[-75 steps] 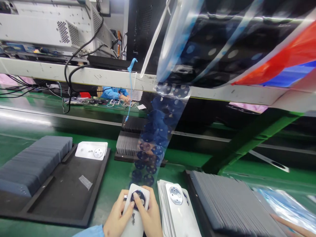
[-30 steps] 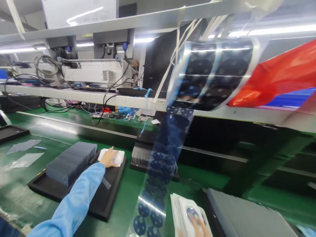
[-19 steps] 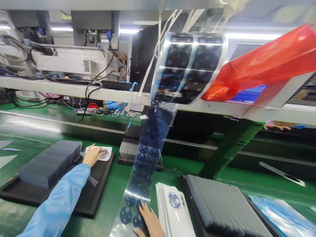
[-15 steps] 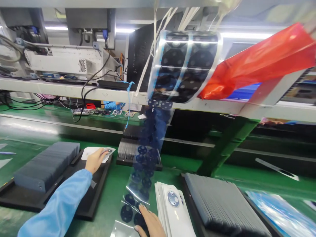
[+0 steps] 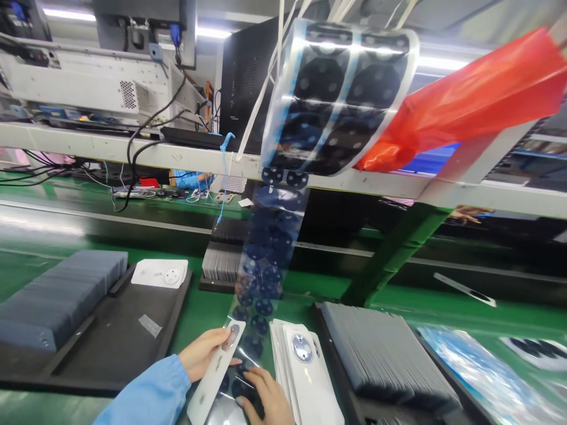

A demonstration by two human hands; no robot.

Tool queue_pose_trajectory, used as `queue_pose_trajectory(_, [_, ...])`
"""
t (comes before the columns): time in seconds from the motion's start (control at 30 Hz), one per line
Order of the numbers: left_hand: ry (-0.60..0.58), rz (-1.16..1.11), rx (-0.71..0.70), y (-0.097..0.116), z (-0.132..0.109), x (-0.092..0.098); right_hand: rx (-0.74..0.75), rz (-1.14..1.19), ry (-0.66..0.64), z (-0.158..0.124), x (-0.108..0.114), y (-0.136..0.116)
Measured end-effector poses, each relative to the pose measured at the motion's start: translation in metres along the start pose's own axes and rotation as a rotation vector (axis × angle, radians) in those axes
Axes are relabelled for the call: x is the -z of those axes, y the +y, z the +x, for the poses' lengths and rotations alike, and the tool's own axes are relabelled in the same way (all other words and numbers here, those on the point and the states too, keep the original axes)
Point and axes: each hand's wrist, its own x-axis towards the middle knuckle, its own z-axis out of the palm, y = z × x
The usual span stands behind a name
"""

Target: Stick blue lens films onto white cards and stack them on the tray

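Note:
My left hand [image 5: 206,353] is closed on a white phone back cover [image 5: 215,378], held tilted nearly on edge above the film strip. The cover's camera cut-out is at its upper end, by my fingertips. My right hand [image 5: 269,396] lies on the lower end of the clear strip [image 5: 261,277], thumb and forefinger apart beside a black round sticker [image 5: 241,386]. The strip bears paired black round stickers and hangs from a large roll [image 5: 339,97]. Right of my right hand lies a stack of white phone back covers [image 5: 312,378], the top one with a round camera ring.
A black tray [image 5: 119,330] at left carries grey separator cards [image 5: 66,295], a white cover [image 5: 159,273] and a clear scrap [image 5: 150,326]. More grey cards [image 5: 381,348] stand at right, beside blue-white film [image 5: 473,378]. A red plastic bag [image 5: 469,100] hangs by the roll.
My left hand has come from the left tray to the strip, bringing one white cover; another stays on the tray. My right hand remains at the strip's lower end. The view has shifted slightly.

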Motion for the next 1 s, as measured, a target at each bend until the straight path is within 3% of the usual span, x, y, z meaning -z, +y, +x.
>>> queue_pose_trajectory(0.3, [0.056,-0.078,0.035,-0.011,0.003,0.003,-0.024,-0.053,0.104,0.003,-0.009,-0.003])
queue_pose_trajectory(0.43, [0.060,-0.086,0.041,-0.012,0.004,0.004,-0.026,-0.119,0.069,0.002,-0.010,-0.003])
queue_pose_trajectory(0.63, [0.068,-0.096,0.043,-0.015,0.005,0.009,0.064,-0.228,0.156,0.003,-0.003,-0.018])
queue_pose_trajectory(1.0, [0.098,-0.091,0.054,-0.012,0.005,0.007,0.124,0.059,0.220,0.000,-0.002,-0.018])
